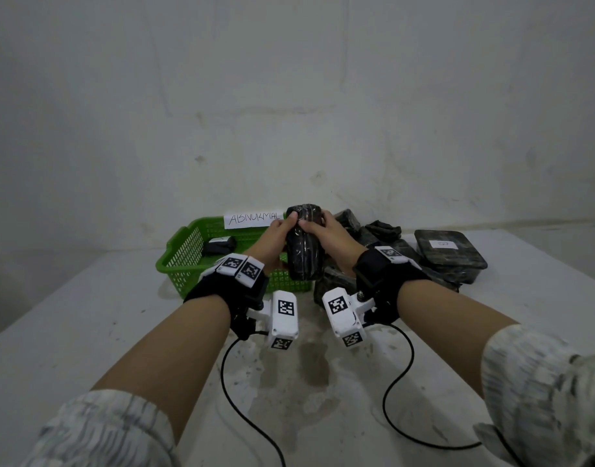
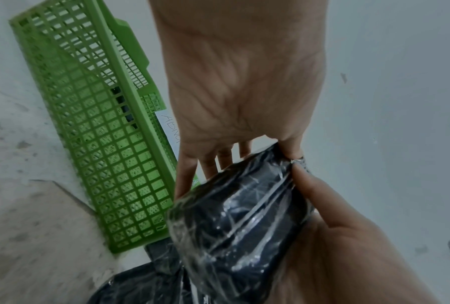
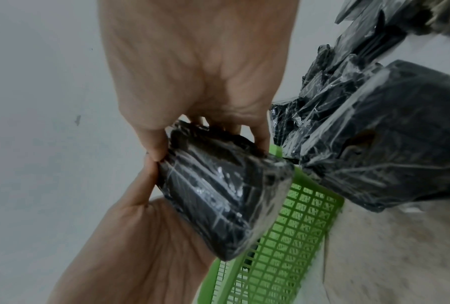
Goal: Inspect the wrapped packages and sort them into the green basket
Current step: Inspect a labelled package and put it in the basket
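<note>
Both hands hold one black wrapped package (image 1: 304,244) up off the table (image 1: 87,332), above the right end of the green basket (image 1: 185,254). Left hand (image 1: 277,237) grips the package's left side, fingers curled round the back, thumb on the near face. Right hand (image 1: 326,235) grips the right side the same way; the two thumbs meet near the package's upper edge. Package is dark, covered in shiny clear film, held roughly upright with its long side vertical. In the left wrist view the film looks wrinkled and the left fingers (image 2: 208,162) run behind the package. Basket sits at the table's far left, against the wall (image 1: 289,96), a white paper label (image 1: 254,218) reading "ABNORMAL" on its back rim. One small dark package (image 1: 218,246) lies inside the basket. To the right, a pile of black wrapped packages (image 1: 383,237) lies on the table, just beside the basket; at its right edge a flat rectangular package (image 1: 449,256) carries a small white tag (image 1: 443,244).
</note>
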Motion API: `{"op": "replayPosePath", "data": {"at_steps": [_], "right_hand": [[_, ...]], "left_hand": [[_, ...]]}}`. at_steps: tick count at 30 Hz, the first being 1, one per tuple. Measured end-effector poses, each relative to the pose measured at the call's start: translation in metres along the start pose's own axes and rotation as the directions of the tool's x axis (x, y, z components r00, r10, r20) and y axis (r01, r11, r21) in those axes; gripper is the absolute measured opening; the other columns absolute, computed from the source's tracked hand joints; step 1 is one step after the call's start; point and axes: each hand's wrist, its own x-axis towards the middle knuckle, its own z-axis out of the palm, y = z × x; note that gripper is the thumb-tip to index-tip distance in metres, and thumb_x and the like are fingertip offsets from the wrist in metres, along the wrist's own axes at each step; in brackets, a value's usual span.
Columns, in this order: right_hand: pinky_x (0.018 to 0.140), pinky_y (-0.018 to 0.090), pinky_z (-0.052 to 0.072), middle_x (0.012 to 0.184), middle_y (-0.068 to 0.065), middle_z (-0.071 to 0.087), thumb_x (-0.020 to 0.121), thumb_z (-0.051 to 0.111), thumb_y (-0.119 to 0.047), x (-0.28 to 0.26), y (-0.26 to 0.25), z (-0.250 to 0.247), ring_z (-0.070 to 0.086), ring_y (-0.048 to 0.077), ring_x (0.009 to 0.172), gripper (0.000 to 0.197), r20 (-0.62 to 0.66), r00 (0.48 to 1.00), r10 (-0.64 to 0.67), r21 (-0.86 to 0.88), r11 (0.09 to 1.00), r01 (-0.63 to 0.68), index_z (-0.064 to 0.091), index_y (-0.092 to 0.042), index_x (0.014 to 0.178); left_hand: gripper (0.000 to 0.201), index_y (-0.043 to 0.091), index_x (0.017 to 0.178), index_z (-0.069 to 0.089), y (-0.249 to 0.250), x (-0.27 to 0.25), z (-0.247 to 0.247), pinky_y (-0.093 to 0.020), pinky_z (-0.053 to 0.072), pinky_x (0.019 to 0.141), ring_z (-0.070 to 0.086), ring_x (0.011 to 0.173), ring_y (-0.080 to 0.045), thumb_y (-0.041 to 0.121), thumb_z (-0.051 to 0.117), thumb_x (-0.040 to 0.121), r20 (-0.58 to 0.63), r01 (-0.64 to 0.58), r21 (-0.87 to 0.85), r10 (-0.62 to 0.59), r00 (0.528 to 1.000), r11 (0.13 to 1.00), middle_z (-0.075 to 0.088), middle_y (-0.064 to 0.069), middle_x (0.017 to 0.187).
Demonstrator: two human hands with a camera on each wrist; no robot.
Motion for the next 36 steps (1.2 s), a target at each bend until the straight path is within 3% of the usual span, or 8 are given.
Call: {"op": "replayPosePath", "data": {"at_steps": [4,8,11,13,20,25,31,36], "right_hand": [[0.076,0.024,0.050,0.130,0.013,0.054,0.096,0.055,-0.019,0.000,-0.001,-0.003,0.059,0.020,0.102,0.048,-0.005,1.000,0.020,0.001,1.000,-0.020,0.035,-0.005,0.137],[0.071,0.021,0.049,0.124,0.012,0.055,0.097,0.053,-0.020,-0.002,-0.003,-0.006,0.059,0.011,0.091,0.045,0.017,0.999,0.027,-0.026,0.999,-0.027,0.039,-0.003,0.136],[0.089,0.037,0.051,0.130,0.014,0.056,0.098,0.050,-0.017,-0.006,-0.004,-0.005,0.059,0.021,0.105,0.041,0.072,0.997,0.040,-0.017,0.999,-0.039,0.041,-0.012,0.137],[0.088,0.046,0.051,0.132,0.013,0.055,0.099,0.049,-0.016,-0.011,-0.005,-0.005,0.058,0.028,0.112,0.042,0.116,0.991,0.071,-0.023,0.997,-0.069,0.039,-0.017,0.139],[0.088,0.045,0.049,0.123,0.011,0.056,0.100,0.045,-0.012,-0.011,0.000,-0.007,0.056,0.028,0.110,0.037,0.084,0.995,0.045,0.004,0.999,-0.045,0.042,-0.012,0.137],[0.087,0.051,0.050,0.129,0.013,0.057,0.098,0.048,-0.015,-0.009,0.002,-0.005,0.056,0.035,0.116,0.041,0.085,0.992,0.089,0.030,0.995,-0.092,0.043,-0.021,0.138],[0.097,0.062,0.044,0.131,0.015,0.057,0.098,0.043,-0.005,-0.006,0.005,-0.008,0.054,0.036,0.120,0.043,0.070,0.993,0.096,0.014,0.995,-0.097,0.043,-0.017,0.140],[0.095,0.052,0.049,0.130,0.014,0.057,0.095,0.050,-0.007,-0.007,0.004,-0.010,0.055,0.032,0.117,0.045,0.098,0.992,0.082,0.021,0.996,-0.084,0.044,-0.020,0.138]], "left_hand": [[0.032,0.021,0.110,0.056,-0.006,-0.001,0.000,-0.046,0.047,0.092,0.054,0.106,-0.021,0.044,0.040,0.098,0.049,0.011,-0.008,-0.010,0.999,1.000,0.059,-0.001,0.110],[0.027,0.013,0.116,0.051,-0.008,-0.002,-0.003,-0.037,0.050,0.075,0.055,0.099,-0.020,0.032,0.045,0.098,0.048,-0.014,-0.020,0.014,0.999,1.000,0.058,-0.003,0.108],[0.025,0.012,0.115,0.052,-0.008,0.002,-0.002,-0.046,0.049,0.086,0.056,0.096,-0.020,0.030,0.044,0.099,-0.002,-0.071,-0.059,0.071,0.997,0.996,0.060,-0.003,0.102],[0.027,0.012,0.118,0.052,-0.007,0.004,0.000,-0.051,0.047,0.091,0.056,0.101,-0.022,0.029,0.045,0.098,-0.038,-0.101,-0.104,0.097,0.995,0.989,0.060,-0.004,0.104],[0.033,0.015,0.128,0.052,-0.009,-0.002,0.000,-0.047,0.047,0.092,0.055,0.107,-0.018,0.020,0.049,0.096,0.022,-0.150,-0.022,0.151,0.988,0.988,0.060,-0.003,0.114],[0.033,0.009,0.130,0.050,-0.009,-0.002,-0.003,-0.044,0.047,0.094,0.059,0.093,-0.010,0.012,0.045,0.098,-0.003,-0.212,-0.013,0.212,0.977,0.977,0.060,-0.005,0.110],[0.026,0.021,0.121,0.055,-0.013,0.000,-0.003,-0.041,0.052,0.086,0.059,0.100,-0.014,0.018,0.051,0.095,0.022,-0.188,-0.007,0.188,0.982,0.982,0.062,-0.002,0.111],[0.038,0.011,0.131,0.051,-0.015,0.001,-0.005,-0.049,0.047,0.097,0.057,0.113,-0.030,0.006,0.051,0.093,0.038,-0.208,0.043,0.207,0.978,0.977,0.061,-0.012,0.119]]}}
